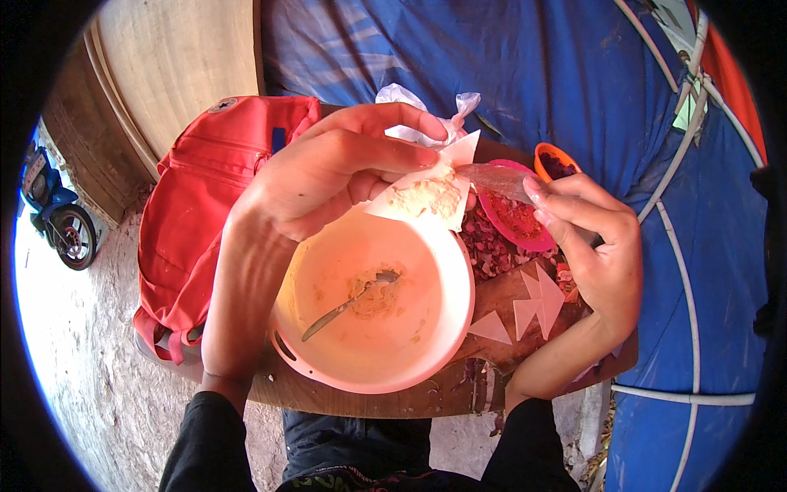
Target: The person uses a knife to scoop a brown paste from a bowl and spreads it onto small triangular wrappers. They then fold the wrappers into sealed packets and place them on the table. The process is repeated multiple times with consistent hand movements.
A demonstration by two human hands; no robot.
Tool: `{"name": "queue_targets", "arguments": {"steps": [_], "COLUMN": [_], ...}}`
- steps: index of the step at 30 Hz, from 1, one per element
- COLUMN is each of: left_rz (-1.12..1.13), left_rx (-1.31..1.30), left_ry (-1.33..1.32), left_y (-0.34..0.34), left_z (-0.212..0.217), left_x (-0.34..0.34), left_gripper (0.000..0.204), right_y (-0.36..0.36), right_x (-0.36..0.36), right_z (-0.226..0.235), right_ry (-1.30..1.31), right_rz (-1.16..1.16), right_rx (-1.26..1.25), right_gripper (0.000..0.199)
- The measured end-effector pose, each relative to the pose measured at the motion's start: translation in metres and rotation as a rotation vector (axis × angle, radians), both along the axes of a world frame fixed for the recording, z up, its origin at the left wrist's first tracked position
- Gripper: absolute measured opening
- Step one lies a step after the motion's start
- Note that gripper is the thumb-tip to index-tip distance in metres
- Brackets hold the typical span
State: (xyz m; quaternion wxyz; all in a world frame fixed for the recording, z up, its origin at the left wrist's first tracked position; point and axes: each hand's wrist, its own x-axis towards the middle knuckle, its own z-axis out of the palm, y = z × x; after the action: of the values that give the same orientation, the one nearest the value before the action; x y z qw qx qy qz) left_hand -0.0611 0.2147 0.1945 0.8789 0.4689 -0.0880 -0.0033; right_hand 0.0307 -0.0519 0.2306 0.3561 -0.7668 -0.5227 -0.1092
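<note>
Above the far rim of a pale plastic basin, my left hand pinches a white pointed sheet by its upper edge. Crumbly cream-coloured paste is spread over the sheet. My right hand is closed around what looks like a knife; its thin, shiny blade points left and its tip meets the sheet's right edge. A metal spoon lies inside the basin, its bowl end in smears of the same paste. Several pale triangular sheets lie on the table below my right hand.
Behind my right hand are a pink dish of chopped red pieces, purple-red peelings and an orange bowl. A red backpack occupies the wooden table's left side. Blue tarpaulin hangs behind; a motorbike stands far left.
</note>
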Motion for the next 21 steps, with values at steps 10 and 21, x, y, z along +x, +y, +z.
{"name": "queue_targets", "arguments": {"steps": [10, 21], "left_rz": [0.193, 0.214], "left_rx": [0.111, 0.161], "left_ry": [-0.035, -0.073], "left_y": [0.013, -0.003], "left_z": [0.008, -0.003], "left_x": [-0.013, 0.001], "left_gripper": [0.029, 0.031], "right_y": [0.0, 0.022], "right_x": [0.007, -0.008], "right_z": [0.004, -0.003], "right_ry": [-0.02, -0.109], "right_rz": [-0.108, 0.019], "right_rx": [0.135, 0.104], "right_gripper": [0.025, 0.039]}}
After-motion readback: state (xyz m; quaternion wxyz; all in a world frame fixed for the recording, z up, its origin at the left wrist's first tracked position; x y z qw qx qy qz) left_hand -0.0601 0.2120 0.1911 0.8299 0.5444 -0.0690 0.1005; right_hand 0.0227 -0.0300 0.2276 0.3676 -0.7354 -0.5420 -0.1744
